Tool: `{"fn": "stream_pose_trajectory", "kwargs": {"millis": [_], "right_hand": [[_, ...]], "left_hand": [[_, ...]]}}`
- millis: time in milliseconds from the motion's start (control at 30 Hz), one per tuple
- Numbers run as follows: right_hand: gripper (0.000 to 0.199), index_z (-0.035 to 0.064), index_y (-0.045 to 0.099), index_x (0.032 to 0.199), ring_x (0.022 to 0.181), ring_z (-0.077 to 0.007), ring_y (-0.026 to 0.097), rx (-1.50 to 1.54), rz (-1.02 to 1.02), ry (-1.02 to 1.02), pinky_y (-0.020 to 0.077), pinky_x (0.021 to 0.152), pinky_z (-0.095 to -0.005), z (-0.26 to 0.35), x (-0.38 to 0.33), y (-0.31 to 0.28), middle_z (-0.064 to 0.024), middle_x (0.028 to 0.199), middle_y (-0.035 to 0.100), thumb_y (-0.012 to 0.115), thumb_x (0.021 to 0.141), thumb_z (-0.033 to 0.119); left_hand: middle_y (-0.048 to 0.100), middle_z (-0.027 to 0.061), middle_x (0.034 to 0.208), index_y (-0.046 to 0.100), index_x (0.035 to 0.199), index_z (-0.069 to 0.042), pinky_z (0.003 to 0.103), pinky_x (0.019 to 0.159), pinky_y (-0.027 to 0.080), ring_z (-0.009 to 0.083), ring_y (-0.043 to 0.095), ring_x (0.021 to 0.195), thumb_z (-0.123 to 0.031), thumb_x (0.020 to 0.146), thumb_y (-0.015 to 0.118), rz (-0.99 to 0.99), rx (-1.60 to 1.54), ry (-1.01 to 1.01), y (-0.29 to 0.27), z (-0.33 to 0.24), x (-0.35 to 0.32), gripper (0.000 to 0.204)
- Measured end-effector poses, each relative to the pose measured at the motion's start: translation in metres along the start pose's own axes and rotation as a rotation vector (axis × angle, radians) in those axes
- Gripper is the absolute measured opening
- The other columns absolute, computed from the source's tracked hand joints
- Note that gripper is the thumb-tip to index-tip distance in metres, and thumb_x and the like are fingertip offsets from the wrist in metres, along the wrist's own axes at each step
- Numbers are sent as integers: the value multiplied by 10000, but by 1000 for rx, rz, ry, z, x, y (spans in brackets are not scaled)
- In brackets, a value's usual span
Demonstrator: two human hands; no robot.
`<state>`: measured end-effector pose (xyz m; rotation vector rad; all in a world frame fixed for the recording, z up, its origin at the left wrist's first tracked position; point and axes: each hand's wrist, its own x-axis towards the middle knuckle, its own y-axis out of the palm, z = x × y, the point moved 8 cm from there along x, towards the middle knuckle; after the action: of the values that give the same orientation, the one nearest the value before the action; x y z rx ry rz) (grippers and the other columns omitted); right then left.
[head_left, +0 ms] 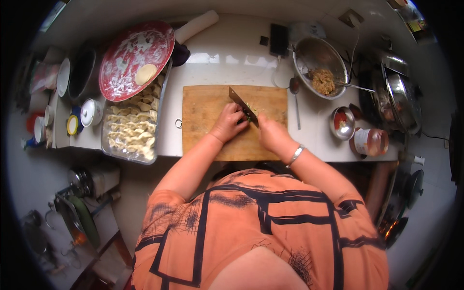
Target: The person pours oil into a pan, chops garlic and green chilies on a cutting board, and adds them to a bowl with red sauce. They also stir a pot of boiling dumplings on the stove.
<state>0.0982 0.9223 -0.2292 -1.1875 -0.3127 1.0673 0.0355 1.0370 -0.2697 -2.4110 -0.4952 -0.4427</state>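
Observation:
A wooden cutting board (200, 104) lies on the counter in front of me. My right hand (273, 131) is closed round the handle of a kitchen knife (238, 100), its broad dark blade slanting away to the far left over the board. Close against the blade, my left hand (228, 123) rests on the board with curled fingers. A speck of green shows at those fingertips, but what they press down is too small and covered to name. Finely chopped pale bits (251, 107) lie just right of the blade.
At left, a floury red tray (113, 58) with round dough wrappers (145, 74) overlaps a clear container of dumplings (130, 137). To the right stand a metal bowl of filling (302, 53), a spoon (297, 108), a small metal bowl (349, 131) and a jar (369, 141). A phone (279, 39) lies behind.

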Motion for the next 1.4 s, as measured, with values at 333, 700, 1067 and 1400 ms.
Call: {"fn": "stream_pose_trajectory", "kwargs": {"millis": [333,700,1067,1400], "right_hand": [[267,2,455,1067,704,-426,636,28,-47,9,508,641,-520,-5,3,19,-244,743,642,545,842,114],[236,12,454,1052,724,-418,649,-9,-26,30,517,642,-514,-1,2,17,-237,763,652,524,843,98],[201,2,466,1018,728,-408,661,-123,71,-61,529,650,-495,24,-14,-28,-235,786,660,508,829,55],[210,4,468,1025,762,-408,657,-108,88,-63,526,671,-493,15,5,-6,-234,798,658,504,821,36]], "left_hand": [[572,94,950,626,772,-83,427,845,425,308,533,938,-160,682,767,7,82,4,-16,-15,-1,184],[516,118,910,532,750,-84,421,807,407,334,472,909,-201,640,793,101,89,-57,-11,-9,-5,307],[536,132,920,551,757,-79,424,804,445,342,510,905,-148,641,773,63,74,-27,-6,2,-9,260],[537,134,911,550,744,-81,428,794,446,346,510,895,-146,644,774,54,67,-67,-7,2,-8,253]]}}
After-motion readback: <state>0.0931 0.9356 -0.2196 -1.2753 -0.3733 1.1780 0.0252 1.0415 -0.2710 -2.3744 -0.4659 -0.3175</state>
